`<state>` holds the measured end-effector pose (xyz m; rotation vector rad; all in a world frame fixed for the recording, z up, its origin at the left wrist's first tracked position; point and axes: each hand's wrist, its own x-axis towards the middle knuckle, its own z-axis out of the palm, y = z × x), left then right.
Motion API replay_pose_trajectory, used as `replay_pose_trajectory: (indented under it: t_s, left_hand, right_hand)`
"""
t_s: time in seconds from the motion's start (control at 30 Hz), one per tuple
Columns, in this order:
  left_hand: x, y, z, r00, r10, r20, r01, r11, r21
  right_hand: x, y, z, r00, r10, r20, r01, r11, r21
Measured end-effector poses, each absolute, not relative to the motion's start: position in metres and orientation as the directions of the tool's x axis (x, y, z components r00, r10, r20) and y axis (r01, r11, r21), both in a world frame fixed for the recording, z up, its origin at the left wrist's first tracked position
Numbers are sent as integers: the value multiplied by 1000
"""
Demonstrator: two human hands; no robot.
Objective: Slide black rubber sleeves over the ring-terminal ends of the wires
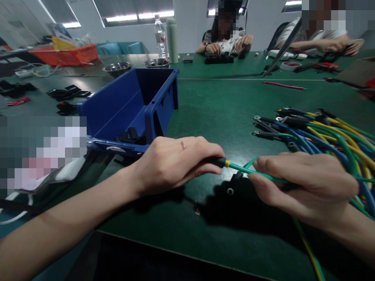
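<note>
A green cable (pixel 243 168) with a black sleeve (pixel 219 161) and a yellow band at its end runs between my two hands above the table. My left hand (pixel 181 162) is closed on the black sleeve, and its fingertips hide the cable's tip. To the right, my right hand (pixel 304 181) grips the green part between thumb and fingers. Below the hands, in shadow, lies a black piece with a ring-shaped terminal (pixel 230 191). A bundle of blue, yellow and green cables (pixel 331 134) with black ends lies beyond my right hand.
A blue bin (pixel 117 111) holding black pieces stands behind my left hand. Further back are metal bowls (pixel 117 68), a bottle (pixel 160 37), an orange basket (pixel 68 56) and a red cable (pixel 284 85). Two people sit across the green table (pixel 211 93), hands at work.
</note>
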<state>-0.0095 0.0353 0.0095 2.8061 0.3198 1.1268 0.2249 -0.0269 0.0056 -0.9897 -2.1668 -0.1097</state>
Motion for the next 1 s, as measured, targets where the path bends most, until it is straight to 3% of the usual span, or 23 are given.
replay_pose_trajectory:
  t_s: [0.1, 0.43, 0.67, 1.0]
  left_hand:
    - [-7, 35, 7, 695, 209, 688, 124, -977, 171]
    - [-4, 34, 5, 725, 168, 668, 79, -984, 163]
    - [-2, 32, 4, 729, 151, 668, 61, -986, 156]
    - [-10, 28, 7, 637, 338, 693, 87, -925, 371]
  right_hand:
    - [224, -26, 8, -551, 521, 652, 632, 771, -82]
    - [221, -26, 10, -612, 459, 644, 638, 768, 58]
    - [220, -25, 9, -642, 449, 622, 615, 786, 66]
    - [224, -24, 6, -593, 481, 646, 613, 790, -26]
